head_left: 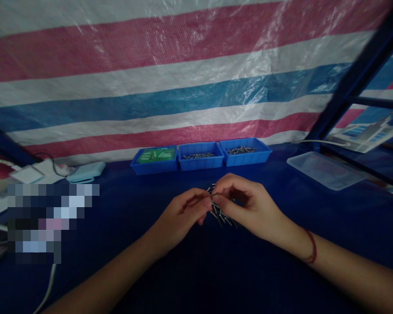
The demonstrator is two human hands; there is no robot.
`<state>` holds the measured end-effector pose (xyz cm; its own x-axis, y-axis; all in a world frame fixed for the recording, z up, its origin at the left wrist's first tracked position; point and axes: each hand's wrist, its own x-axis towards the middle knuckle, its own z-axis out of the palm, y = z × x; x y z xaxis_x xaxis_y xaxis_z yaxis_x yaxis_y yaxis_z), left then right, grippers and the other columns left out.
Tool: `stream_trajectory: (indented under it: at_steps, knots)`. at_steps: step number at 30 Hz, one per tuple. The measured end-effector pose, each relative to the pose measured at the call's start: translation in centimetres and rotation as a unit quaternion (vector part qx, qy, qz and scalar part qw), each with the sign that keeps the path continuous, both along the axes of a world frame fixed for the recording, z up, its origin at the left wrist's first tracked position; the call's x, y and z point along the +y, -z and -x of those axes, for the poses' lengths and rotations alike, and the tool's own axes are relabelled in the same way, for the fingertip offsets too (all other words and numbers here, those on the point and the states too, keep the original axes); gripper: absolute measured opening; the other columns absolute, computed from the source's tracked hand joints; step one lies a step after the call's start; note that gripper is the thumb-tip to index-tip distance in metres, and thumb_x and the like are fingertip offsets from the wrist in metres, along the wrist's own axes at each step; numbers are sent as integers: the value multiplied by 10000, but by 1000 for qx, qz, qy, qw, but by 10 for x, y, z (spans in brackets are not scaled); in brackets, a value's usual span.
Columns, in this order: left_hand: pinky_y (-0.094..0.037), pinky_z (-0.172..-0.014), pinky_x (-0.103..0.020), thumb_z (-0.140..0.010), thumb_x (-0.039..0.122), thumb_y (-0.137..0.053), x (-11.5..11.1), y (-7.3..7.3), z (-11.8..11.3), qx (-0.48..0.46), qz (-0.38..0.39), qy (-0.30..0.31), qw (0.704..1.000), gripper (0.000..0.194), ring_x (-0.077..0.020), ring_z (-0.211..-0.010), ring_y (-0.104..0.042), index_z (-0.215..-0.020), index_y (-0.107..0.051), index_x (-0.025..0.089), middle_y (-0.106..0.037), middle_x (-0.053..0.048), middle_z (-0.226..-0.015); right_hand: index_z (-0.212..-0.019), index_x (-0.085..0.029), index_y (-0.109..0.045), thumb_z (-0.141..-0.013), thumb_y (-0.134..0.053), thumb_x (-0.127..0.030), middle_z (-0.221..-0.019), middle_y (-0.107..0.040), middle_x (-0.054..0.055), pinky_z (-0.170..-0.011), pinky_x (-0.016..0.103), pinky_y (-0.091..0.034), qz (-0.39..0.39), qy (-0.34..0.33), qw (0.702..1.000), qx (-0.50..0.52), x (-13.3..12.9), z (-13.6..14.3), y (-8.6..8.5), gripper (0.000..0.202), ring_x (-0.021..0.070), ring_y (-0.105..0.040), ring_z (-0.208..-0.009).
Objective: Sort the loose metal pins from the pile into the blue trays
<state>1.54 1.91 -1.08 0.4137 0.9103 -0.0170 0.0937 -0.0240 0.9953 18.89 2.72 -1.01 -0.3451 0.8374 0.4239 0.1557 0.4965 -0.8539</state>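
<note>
Above the middle of the blue surface, my left hand and my right hand meet at the fingertips. Both are closed in a pinch, thumb against fingers. Whatever lies between the tips is too small and too covered to name. Just under and behind the fingers is a loose pile of thin, shiny metal pieces, partly hidden by my right hand. A dark red cord bracelet circles my right wrist.
Three blue bins line the back: the left bin holds green-wrapped pieces, the middle bin and right bin slim metal pieces. A clear plastic lid lies right. At left are a light-blue case and a white cable.
</note>
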Motion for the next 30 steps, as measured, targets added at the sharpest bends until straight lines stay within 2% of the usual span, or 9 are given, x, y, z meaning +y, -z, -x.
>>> stream_trajectory:
  at_steps: [9,16,19,24,30]
  knots:
    - [-356,-535,-217,-808,307,-551,-1,-1,-1,37,-51,-45,997,134,-92,-562,-454,-839,-533,178,-479,55,-614,-796,-176,-551,-796,-542,-185,-690,-520,-12,-526,255,-415,-18,-5,1000,-7,2,1,-1,13,101,-496,-580]
    - [-418,-604,-212,-802,188,-570,-5,-1,1,71,-200,-106,971,39,-95,-655,-537,-836,-553,188,-556,36,-740,-785,-178,-533,-798,-535,-172,-675,-507,-19,-525,253,-414,-36,0,999,-21,0,0,0,14,98,-490,-575]
    - [-436,-629,-214,-798,164,-575,-5,-1,2,75,-241,-121,960,46,-96,-671,-554,-833,-559,189,-561,33,-755,-793,-177,-533,-804,-531,-172,-682,-505,-20,-522,249,-415,-39,-4,999,-26,1,0,1,11,94,-488,-571]
    - [-447,-632,-218,-799,185,-581,-6,-2,1,84,-258,-128,954,36,-102,-674,-554,-827,-559,190,-560,28,-759,-812,-178,-548,-809,-540,-179,-726,-521,-9,-525,245,-414,-41,-16,998,-38,4,2,4,9,92,-494,-587]
    - [-446,-624,-230,-812,238,-567,-8,-5,3,103,-225,-125,961,51,-114,-674,-554,-826,-541,197,-567,23,-766,-843,-189,-587,-822,-548,-195,-835,-543,18,-545,242,-429,-41,-52,997,-42,1,4,5,45,94,-507,-630]
